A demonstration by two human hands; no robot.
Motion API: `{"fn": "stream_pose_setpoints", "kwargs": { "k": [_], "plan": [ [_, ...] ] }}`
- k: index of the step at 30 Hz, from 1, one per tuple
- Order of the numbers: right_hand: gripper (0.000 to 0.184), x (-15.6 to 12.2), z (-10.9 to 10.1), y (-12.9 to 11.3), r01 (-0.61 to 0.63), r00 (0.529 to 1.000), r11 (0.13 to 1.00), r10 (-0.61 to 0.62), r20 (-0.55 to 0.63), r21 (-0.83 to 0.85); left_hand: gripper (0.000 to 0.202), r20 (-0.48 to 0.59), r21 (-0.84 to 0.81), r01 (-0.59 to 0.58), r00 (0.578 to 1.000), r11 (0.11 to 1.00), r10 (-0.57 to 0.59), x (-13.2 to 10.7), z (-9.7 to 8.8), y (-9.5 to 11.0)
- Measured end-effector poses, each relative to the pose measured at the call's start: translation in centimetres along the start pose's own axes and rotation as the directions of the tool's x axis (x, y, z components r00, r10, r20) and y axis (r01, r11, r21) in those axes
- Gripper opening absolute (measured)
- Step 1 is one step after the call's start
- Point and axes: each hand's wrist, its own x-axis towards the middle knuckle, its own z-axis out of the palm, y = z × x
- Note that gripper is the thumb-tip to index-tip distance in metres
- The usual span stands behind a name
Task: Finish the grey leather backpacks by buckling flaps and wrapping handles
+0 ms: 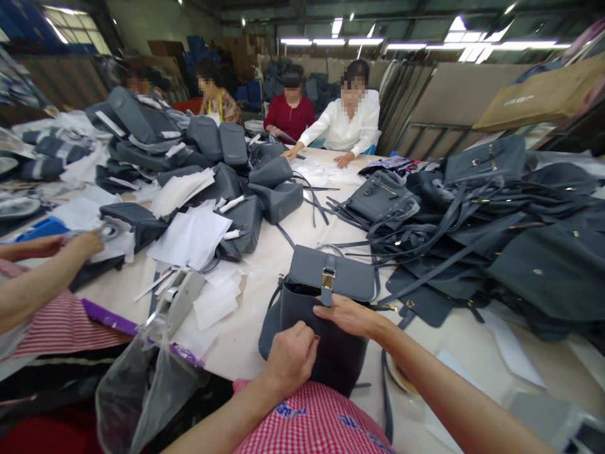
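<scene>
A dark blue-grey backpack (326, 340) stands at the table's near edge against my checked apron (321, 419). Its flap (307, 268) lies tipped back, with a gold buckle (328, 279) on a short strap at the front. My right hand (347, 313) grips the bag at the flap strap's lower end, thumb toward the left. Just in front of the bag's body, my left hand (293, 354) is curled into a fist; whatever its fingers hold is hidden. A zip end (385, 308) sticks out on the right side.
A heap of backpacks (472, 221) with loose straps fills the right. Bags (155, 145) and white paper sheets (191, 236) pile up on the left. A grey tape dispenser (182, 302) sits at the edge. A co-worker's hands (87, 246) work at left; several people sit opposite.
</scene>
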Motion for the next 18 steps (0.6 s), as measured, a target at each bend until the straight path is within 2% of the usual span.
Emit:
{"fn": "stream_pose_setpoints", "kwargs": {
  "k": [1, 3, 4, 5, 6, 8, 10, 13, 18],
  "plan": [
    [0.022, 0.0, 0.1, -0.1, -0.007, 1.000, 1.000, 0.007, -0.008, 0.001, 0.021, 0.022, 0.004, -0.095, 0.995, 0.995, 0.095, -0.2, -0.1, 0.2],
    [0.022, 0.0, 0.3, -0.2, -0.018, 0.999, 1.000, 0.018, -0.027, 0.000, 0.019, 0.114, -0.034, -0.277, 0.953, 0.960, 0.280, -0.6, -0.4, 0.5],
    [0.022, 0.0, 0.4, -0.3, -0.023, 0.999, 1.000, 0.023, -0.035, -0.003, 0.018, 0.153, -0.064, -0.312, 0.936, 0.948, 0.318, -0.9, -0.7, 0.6],
    [0.021, 0.0, 0.4, -0.3, -0.027, 0.999, 1.000, 0.027, -0.040, -0.007, 0.017, 0.172, -0.086, -0.285, 0.940, 0.955, 0.295, -1.1, -1.0, 0.5],
    [0.021, 0.0, 0.5, -0.3, -0.031, 0.999, 0.999, 0.031, -0.044, -0.012, 0.018, 0.167, -0.096, -0.201, 0.962, 0.975, 0.215, -1.2, -1.2, 0.4],
    [0.021, 0.0, 0.6, -0.3, -0.034, 0.998, 0.999, 0.033, -0.048, -0.019, 0.019, 0.116, -0.100, 0.020, 0.993, 0.995, -0.009, -1.4, -1.6, -0.1],
    [0.023, -0.2, 0.8, -0.2, -0.032, 0.998, 0.999, 0.031, -0.052, -0.024, 0.019, 0.076, -0.102, 0.160, 0.985, 0.982, -0.152, -1.3, -1.7, -0.5],
    [0.023, -0.4, 1.1, -0.1, -0.026, 0.998, 0.999, 0.024, -0.056, -0.036, 0.015, 0.059, -0.075, 0.175, 0.984, 0.982, -0.171, -0.9, -1.2, -0.8],
    [0.025, -0.7, 1.3, -0.1, -0.020, 0.997, 0.999, 0.016, -0.078, -0.051, 0.020, 0.036, 0.011, 0.042, 0.998, 0.999, -0.042, -0.5, 0.1, -0.6]
  ]
}}
